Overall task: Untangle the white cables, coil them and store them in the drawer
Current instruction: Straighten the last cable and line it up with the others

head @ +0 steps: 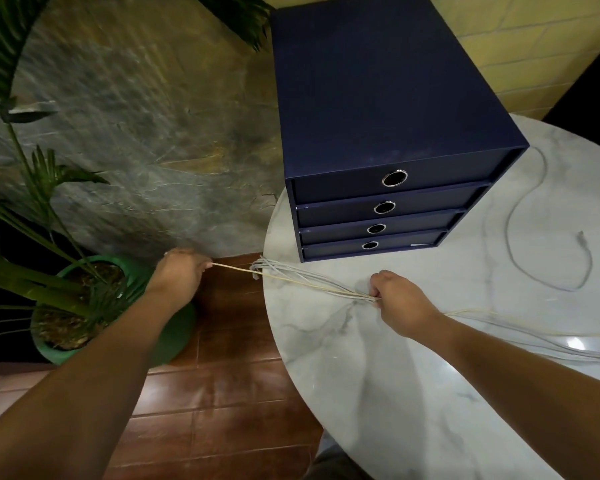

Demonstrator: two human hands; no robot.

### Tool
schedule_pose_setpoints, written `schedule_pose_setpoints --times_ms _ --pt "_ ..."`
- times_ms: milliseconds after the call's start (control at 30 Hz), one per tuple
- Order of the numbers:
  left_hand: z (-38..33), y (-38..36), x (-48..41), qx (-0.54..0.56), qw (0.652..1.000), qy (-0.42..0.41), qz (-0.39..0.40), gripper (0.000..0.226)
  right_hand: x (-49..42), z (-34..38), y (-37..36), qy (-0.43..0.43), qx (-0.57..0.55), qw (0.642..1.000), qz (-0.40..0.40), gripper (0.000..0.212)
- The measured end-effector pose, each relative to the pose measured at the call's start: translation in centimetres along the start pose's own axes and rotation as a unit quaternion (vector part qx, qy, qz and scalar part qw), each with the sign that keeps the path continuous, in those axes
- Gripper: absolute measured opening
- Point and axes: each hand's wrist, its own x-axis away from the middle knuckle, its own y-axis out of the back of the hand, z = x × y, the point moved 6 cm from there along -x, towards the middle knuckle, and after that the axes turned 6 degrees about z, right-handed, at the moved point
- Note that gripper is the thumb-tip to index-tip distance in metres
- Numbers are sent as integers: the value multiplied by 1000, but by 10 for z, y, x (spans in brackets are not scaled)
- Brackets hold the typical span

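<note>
White cables (312, 284): bundle on tabletop (430, 393), near side of 4-drawer unit (388, 133); right hand (400, 304) fingers clamped on bundle; left hand (182, 270) fingers pinch 1 strand (229, 267), taut beyond left edge.

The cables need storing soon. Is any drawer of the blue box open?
Shut, all four: the drawer fronts sit flush within the frame of the blue box, and none is pulled out.

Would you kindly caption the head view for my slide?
Left hand pulls one cable from the bundle the right hand grips on the table, drawers shut.
</note>
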Motion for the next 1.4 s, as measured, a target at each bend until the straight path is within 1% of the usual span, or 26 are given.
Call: schedule_pose_setpoints --times_ms 167,233,300,400,533,667,800,900,1000,1067,1133,1167,1200,1267,1300,1333,1367,1400 --pt "19 1 -1 63 991 117 24 16 -2 1 -2 -8 -4 1000 7 22" --pt "19 1 -3 58 988 142 26 13 -3 0 -2 -10 -8 1000 8 24" --pt "16 3 -4 32 987 154 17 16 -3 0 -2 -9 -12 1000 7 25" --pt "13 2 -7 -42 985 169 7 26 -3 -1 -1 -7 -11 1000 4 25" --pt "10 -5 -11 -94 979 179 2 19 -3 -2 -1 -8 -13 1000 2 25" --pt "2 -10 -14 -128 976 177 0 22 -2 -4 -2 -14 -20 1000 3 24" --pt "6 -7 -20 -132 979 155 -20 26 -4 -3 -1 -7 -25 1000 3 24" --pt "1 -9 -16 -66 989 118 -53 35 -4 -3 -2 -7 -25 1000 3 24" --pt "-17 -14 -6 -21 994 83 -71 31 -4 -3 -3 -8 -17 1000 6 24" --pt "-33 -19 5 21 996 36 -83 31 -5 -3 -3 -8 -14 1000 9 22" --pt "-51 -23 17 70 994 -28 -84 34 -5 -3 -1 -7 -15 1000 13 18" --pt "-61 -27 22 91 992 -58 -65 40 -5 -3 -1 -7 -18 1000 15 16" --pt "-69 -33 25 107 991 -80 -27 50 -5 -2 0 -5 -23 1000 16 14" --pt "-83 -46 34 112 987 -85 72 79 -3 -2 1 -2 -29 999 16 15" --pt "-85 -53 37 91 987 -65 112 92 -3 -1 1 -1 -28 1000 15 18" --pt "-84 -58 40 64 988 -39 136 99 -3 -2 1 0 -25 1000 14 19" --pt "-80 -67 40 42 987 -6 155 99 -3 -2 1 0 -24 1000 13 20" --pt "-75 -75 41 33 984 22 172 93 -3 -2 1 -1 -22 1000 13 21"
